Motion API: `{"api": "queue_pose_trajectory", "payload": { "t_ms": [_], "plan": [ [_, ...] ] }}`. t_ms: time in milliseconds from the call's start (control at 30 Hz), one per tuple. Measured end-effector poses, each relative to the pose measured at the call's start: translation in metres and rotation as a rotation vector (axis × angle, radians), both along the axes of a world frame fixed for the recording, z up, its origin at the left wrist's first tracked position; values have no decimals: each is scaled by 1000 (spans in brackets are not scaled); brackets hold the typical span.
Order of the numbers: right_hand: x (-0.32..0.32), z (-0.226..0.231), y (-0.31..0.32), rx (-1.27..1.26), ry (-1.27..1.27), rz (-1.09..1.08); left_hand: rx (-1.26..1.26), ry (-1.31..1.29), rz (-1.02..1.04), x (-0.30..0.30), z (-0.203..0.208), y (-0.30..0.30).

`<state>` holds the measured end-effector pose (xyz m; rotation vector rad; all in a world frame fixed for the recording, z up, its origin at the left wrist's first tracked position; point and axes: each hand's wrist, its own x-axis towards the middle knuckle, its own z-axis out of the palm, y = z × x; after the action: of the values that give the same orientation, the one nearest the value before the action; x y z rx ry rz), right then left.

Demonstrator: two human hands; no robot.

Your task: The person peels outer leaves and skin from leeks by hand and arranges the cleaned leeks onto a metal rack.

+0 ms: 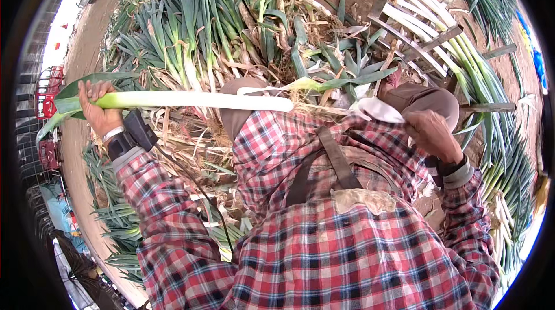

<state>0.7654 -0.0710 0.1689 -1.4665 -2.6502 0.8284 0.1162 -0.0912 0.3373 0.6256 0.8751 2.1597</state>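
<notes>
White and pale green, a long leek lay level across the view, held out to the person's left above the littered ground. The left hand was closed around it near the green end, fingers wrapped over the stalk where the leaves began, and the white shaft ran from there toward the middle, ending just above the left knee. Its dark leaves trailed past the hand toward the left rim.

The right hand rested by the right knee, knuckles up and fingers curled under. A white strip, perhaps a peeled skin, ran from just beside that hand toward the middle. Whether the fingers pinched it could not be told, nor whether the hand was shut or only bent.

Both arms wore red plaid sleeves, and a black band sat on the left wrist.

Beyond the knees a heap of uncleaned leeks lay with roots and dry brown husks tangled through it. To the upper right, cleaned leeks lay side by side across a metal rack, white shafts showing. More leeks lined the right edge, and others lay on the ground under the left arm.
</notes>
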Motion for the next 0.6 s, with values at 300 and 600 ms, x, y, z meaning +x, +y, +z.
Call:
{"api": "queue_pose_trajectory", "payload": {
  "t_ms": [300,600],
  "plan": [
    [-214,36,55,-150,957,554,120,-97,-275,19,37,-5],
    [-107,-38,55,-441,241,298,81,-39,-144,-41,47,-36]
  ]
}}
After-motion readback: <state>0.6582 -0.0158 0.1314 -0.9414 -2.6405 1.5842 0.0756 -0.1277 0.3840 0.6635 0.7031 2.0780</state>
